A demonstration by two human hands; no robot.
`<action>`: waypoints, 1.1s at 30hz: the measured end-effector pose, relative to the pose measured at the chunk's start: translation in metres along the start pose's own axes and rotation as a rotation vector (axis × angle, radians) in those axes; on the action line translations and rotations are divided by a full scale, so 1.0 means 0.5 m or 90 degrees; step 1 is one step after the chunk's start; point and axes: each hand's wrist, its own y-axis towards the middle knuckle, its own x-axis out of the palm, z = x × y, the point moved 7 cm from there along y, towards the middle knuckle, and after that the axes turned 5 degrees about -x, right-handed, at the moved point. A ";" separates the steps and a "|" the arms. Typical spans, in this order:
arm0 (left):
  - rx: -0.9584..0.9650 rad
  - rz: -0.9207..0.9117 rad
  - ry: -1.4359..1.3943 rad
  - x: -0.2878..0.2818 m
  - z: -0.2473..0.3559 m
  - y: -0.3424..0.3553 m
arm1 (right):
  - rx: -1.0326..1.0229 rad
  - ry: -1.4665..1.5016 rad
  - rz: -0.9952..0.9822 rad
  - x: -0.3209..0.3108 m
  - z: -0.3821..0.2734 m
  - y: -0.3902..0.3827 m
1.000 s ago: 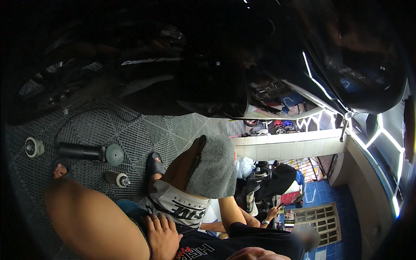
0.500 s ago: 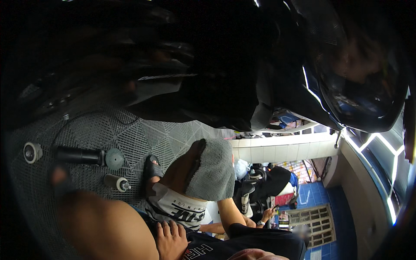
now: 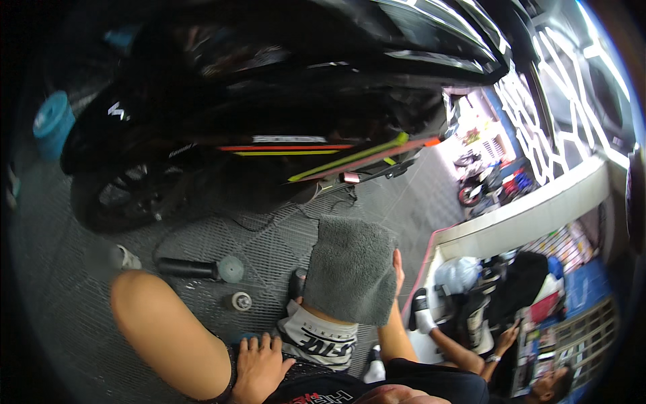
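Across the whole view from the head, I have a floor [image 3: 269, 276] of dark grid tiles, turning smooth toward the far right. A low white wall [image 3: 518, 210] borders it there, with bright strip lights [image 3: 572, 135] overhead. A black motorcycle [image 3: 303, 121] with red and yellow-green stripes fills the upper middle. At the lower right I see another person [image 3: 454, 347], one hand raised around a small dark object [image 3: 517, 324].

Nearest me, the wearer's bare left leg [image 3: 168, 333] is bent, and a grey towel [image 3: 353, 273] drapes over the right knee. A black power tool [image 3: 188, 268] with a round pale-green pad [image 3: 231, 269] lies on the tiles, left of the towel. The right forearm reaches up beside the cloth; the right hand [image 3: 398, 273] lies along its right edge, mostly hidden, so I cannot tell whether its fingers clamp the fabric. The left hand [image 3: 261, 367] rests palm down on the upper left thigh, fingers extended and slightly apart. Near the pad stands a small pale bottle [image 3: 241, 301].
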 end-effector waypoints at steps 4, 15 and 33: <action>0.082 0.031 -0.011 -0.014 0.015 0.014 | 0.008 0.093 0.027 0.009 -0.042 -0.082; 0.078 0.006 -0.074 -0.041 0.100 0.071 | -0.230 -0.270 0.221 -0.201 -0.178 -0.238; -0.326 0.076 0.185 0.207 -0.358 0.463 | -0.335 -0.692 0.149 -0.263 -0.147 0.003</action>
